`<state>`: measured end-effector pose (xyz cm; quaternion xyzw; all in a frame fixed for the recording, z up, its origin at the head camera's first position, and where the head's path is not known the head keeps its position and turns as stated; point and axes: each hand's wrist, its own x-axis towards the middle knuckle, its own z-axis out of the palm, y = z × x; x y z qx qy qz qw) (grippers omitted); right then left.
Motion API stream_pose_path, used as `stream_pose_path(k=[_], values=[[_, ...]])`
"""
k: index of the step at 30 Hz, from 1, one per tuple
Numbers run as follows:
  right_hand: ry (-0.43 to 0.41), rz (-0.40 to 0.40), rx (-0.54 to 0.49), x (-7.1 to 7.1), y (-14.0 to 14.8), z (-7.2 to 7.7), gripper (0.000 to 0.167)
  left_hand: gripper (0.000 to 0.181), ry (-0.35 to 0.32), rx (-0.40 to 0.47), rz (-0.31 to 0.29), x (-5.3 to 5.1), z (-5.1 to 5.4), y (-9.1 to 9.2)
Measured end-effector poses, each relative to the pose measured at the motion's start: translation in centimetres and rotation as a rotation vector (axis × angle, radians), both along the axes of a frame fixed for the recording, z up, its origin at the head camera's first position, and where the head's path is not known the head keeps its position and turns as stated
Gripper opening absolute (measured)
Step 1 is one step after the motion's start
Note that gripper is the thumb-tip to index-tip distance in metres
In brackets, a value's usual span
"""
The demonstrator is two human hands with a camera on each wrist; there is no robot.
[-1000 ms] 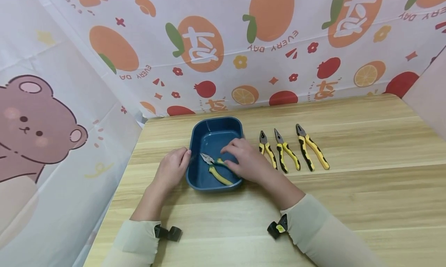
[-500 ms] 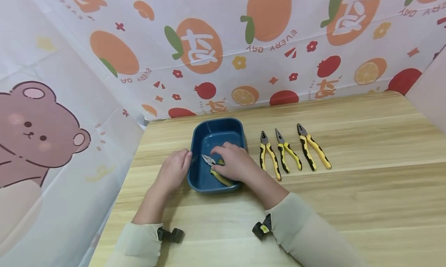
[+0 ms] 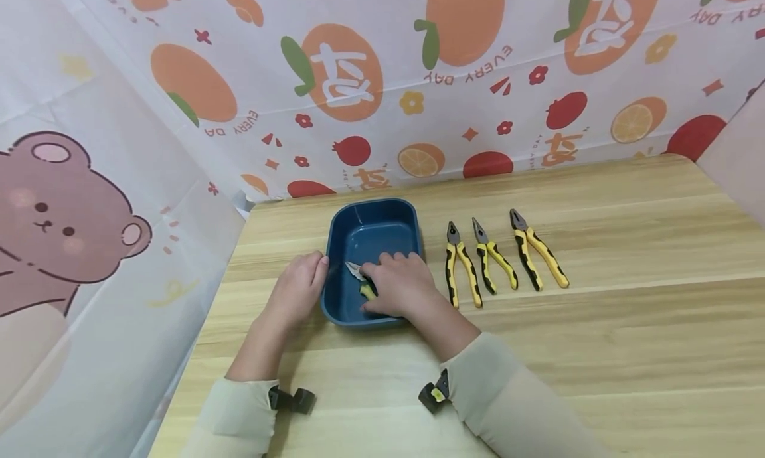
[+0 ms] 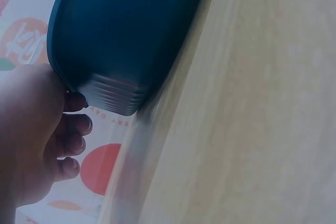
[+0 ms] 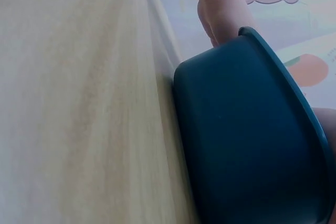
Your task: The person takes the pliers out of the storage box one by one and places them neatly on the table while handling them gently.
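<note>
A dark blue plastic bin [image 3: 373,245] sits toward the left of the table. My left hand [image 3: 297,287] holds its left rim between thumb and index finger; the other fingers curl loosely outside the wall [image 4: 126,35] in the left wrist view. Inside the bin lies a pair of pliers [image 3: 355,270] with bare metal jaws and yellow-green handles. My right hand [image 3: 400,285] reaches down over the handles, thumb on the near side and fingers on the far side, covering most of them. In the right wrist view the bin's wall [image 5: 247,129] hides the right fingers.
Right of the bin, three pairs of pliers with yellow-and-black handles lie in a row: the left pliers [image 3: 460,265], the middle pliers [image 3: 493,255] and the right pliers [image 3: 534,249]. A fruit-print cloth [image 3: 454,106] hangs along the table's back edge.
My right hand has moved left and down into the bin, from above its right side onto the pliers' handles, which it now mostly covers. The left hand stays at the rim.
</note>
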<state>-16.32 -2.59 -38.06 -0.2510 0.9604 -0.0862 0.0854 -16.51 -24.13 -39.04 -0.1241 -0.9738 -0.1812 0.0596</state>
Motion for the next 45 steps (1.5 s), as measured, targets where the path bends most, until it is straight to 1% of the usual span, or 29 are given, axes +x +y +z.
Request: stream_pose_path(k=[5,9,15,21,26,30,35,41,45], values=[[-0.006,0.013,0.047,0.09,-0.18,0.15,0.080,0.034,0.010,-0.015,-0.006,0.00,0.08,-0.12],[-0.009,0.023,0.046,0.12,-0.16,0.29,0.076,0.034,0.002,-0.011,-0.006,0.01,0.15,-0.14],[-0.027,0.017,0.011,0.06,-0.11,0.65,0.067,0.035,-0.014,-0.004,-0.010,-0.17,0.31,-0.16],[-0.014,0.010,-0.022,0.01,0.00,0.78,0.061,0.035,-0.023,0.002,-0.009,-0.37,0.42,-0.09],[-0.021,0.033,-0.047,0.10,0.05,0.77,0.056,0.035,-0.052,0.007,0.002,-0.24,0.40,-0.16],[-0.034,0.034,-0.066,0.17,0.07,0.78,0.051,0.036,-0.073,0.015,0.008,-0.16,0.43,-0.18],[-0.040,0.014,-0.107,0.15,0.14,0.67,0.051,0.037,-0.059,0.021,0.009,-0.08,0.51,-0.12],[-0.079,-0.016,-0.156,0.18,0.11,0.49,0.051,0.039,-0.078,0.027,0.016,0.01,0.33,-0.12],[-0.067,-0.039,-0.197,0.19,0.10,0.41,0.051,0.039,-0.069,0.024,0.014,0.00,0.23,-0.11]])
